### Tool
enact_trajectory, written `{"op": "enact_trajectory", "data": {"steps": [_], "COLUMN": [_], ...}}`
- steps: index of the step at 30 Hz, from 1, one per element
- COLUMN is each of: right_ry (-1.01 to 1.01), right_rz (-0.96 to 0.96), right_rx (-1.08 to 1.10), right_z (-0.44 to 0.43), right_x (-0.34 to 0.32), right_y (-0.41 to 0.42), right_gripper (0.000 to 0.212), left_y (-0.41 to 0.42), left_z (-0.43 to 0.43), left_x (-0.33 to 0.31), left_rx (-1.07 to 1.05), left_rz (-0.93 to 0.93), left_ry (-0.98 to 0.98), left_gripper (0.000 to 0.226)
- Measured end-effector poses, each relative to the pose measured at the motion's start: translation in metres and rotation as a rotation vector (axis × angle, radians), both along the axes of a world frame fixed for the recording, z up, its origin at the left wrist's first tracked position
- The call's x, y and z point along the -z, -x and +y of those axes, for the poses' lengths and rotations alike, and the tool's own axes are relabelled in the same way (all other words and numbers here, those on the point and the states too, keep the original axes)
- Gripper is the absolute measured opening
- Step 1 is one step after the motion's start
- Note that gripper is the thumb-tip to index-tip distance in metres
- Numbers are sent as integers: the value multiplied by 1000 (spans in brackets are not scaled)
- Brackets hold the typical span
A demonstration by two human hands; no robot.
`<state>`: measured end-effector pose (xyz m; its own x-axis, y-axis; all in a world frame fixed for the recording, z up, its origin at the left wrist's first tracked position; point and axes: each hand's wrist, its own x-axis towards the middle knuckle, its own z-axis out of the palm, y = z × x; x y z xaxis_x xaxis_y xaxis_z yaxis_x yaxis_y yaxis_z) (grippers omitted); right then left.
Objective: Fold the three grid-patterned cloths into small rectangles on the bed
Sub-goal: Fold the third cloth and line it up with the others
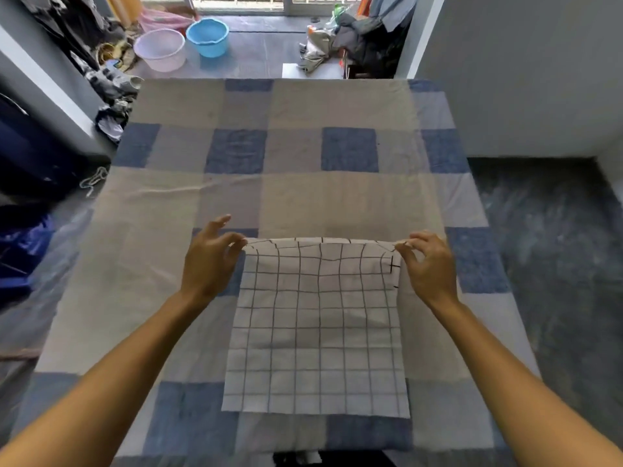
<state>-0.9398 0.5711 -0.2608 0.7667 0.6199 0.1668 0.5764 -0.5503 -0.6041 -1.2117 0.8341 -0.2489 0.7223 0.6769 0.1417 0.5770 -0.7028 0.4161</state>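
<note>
head view, looking down along both forearms. we see one grid-patterned cloth (317, 332), white with thin dark lines, spread on the bed (161, 251) near its closest edge and slightly right of centre. the cloth's near edge and most of its area lie flat on the checked sheet (303, 197), whose squares are blue, grey and beige. the far edge is raised off the sheet and curls a little along its length.

left hand (210, 261): we see it pinching the far left corner of the cloth between thumb and fingertips, with one finger pointing away from the cloth. right hand (429, 264): it pinches the far right corner between thumb and fingertips, the other fingers curled above the cloth. the two hands are level with each other, well apart, and the far edge runs between them. we see only this one cloth of the grid pattern in the frame.

beyond the far end of the bed, on the floor, stand a blue basin (207, 37) and a pale pink basin (160, 48), just beside each other. a heap of clothes (354, 42) lies to their right, near the wall corner. dark mottled flooring (556, 247) runs along the bed's right side.
</note>
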Motion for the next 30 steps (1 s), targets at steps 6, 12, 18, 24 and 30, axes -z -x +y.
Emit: {"op": "enact_trajectory", "data": {"steps": [6, 12, 18, 24, 30], "right_ry": [56, 108, 182, 296, 355], "right_rz": [-9, -116, -103, 7, 132], "right_rx": [-6, -98, -90, -82, -67], "right_z": [-50, -99, -137, -164, -155], "right_x": [7, 14, 27, 36, 30], "right_y": [53, 107, 155, 176, 167], "right_gripper": [22, 16, 18, 20, 43], "left_y": [51, 109, 151, 169, 162], "left_z": [-42, -81, -118, -132, -131], "left_x": [4, 17, 28, 39, 33], "left_rx": [81, 153, 295, 426, 417], "left_rz": [23, 73, 71, 140, 211], "left_ry": [-29, -44, -91, 0, 135], "left_gripper": [7, 16, 30, 10, 38]}}
